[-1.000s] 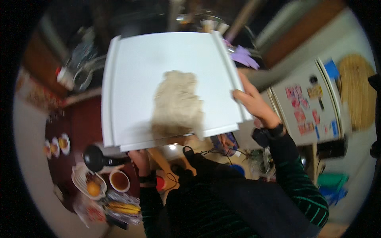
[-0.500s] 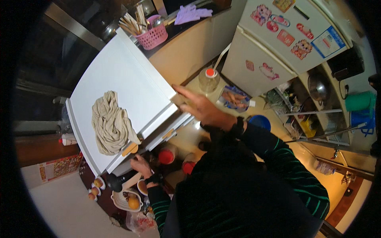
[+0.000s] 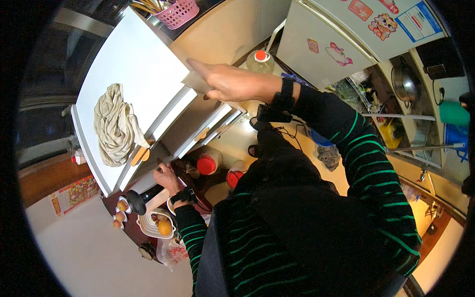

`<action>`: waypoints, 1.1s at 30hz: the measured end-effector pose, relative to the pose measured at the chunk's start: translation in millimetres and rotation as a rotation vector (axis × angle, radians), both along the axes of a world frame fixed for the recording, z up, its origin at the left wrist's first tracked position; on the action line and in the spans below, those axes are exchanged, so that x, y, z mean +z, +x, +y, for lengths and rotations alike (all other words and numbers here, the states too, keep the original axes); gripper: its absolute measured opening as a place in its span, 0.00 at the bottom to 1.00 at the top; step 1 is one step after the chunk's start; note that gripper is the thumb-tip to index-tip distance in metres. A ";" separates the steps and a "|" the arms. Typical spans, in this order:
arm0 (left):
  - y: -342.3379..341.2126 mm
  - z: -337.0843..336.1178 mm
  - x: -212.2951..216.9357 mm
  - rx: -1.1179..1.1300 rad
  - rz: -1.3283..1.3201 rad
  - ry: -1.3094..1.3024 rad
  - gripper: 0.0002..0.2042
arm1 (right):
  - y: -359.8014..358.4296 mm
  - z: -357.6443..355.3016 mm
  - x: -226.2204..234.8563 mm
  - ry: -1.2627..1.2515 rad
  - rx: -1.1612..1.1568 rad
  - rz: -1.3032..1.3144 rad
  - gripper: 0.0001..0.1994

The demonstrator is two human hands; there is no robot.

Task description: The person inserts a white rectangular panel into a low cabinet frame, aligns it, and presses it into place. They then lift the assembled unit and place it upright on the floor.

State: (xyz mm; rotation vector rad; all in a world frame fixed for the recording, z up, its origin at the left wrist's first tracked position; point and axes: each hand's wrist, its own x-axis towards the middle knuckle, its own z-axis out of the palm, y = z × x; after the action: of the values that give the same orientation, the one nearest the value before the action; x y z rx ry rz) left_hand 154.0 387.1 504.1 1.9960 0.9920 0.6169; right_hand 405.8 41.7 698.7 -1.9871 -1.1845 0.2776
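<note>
A white drawer cabinet (image 3: 141, 74) stands at the left, with wooden handles on its drawer fronts. On its top lies a crumpled beige cloth (image 3: 115, 131). My right hand (image 3: 232, 83) grips the cabinet's right front corner, fingers stretched along the side and thumb toward the front. Lower down, my left hand (image 3: 167, 178) is at the left edge of the drawer fronts, fingers bent against it; their tips are partly hidden. A black rounded object (image 3: 137, 200) is beside my left wrist.
A white basket with fruit (image 3: 154, 225) and several small fruits in white cups stand on a dark surface near my left arm. Red-lidded containers (image 3: 209, 162) are below the drawers. A large bottle (image 3: 260, 62) and a fridge (image 3: 326, 44) stand far right, a pink basket (image 3: 179, 14) behind.
The cabinet has shifted left in view, and more of its drawer fronts shows. My right arm reaches farther out with it. The left hand stays by the front edge, slightly higher in view.
</note>
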 end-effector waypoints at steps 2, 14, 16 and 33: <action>0.7 -1.7 0.3 -0.005 -0.058 -0.058 0.21 | 3.7 0.9 -0.3 -0.013 0.014 0.012 0.38; 6.1 -9.5 1.0 0.026 -0.016 -0.105 0.24 | 23.0 16.0 -19.4 0.042 -0.001 -0.086 0.41; 8.2 -7.8 3.2 -0.040 -0.016 0.058 0.24 | 21.1 13.4 -17.8 0.055 0.015 -0.091 0.41; 5.2 1.3 -9.5 0.058 0.148 0.432 0.25 | 8.2 26.3 -17.7 -0.185 -0.147 0.021 0.39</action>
State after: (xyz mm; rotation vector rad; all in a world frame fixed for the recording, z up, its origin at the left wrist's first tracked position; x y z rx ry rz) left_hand 159.3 388.4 494.5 2.4265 1.0765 0.7755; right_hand 414.0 68.0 681.0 -2.2145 -1.0240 0.3424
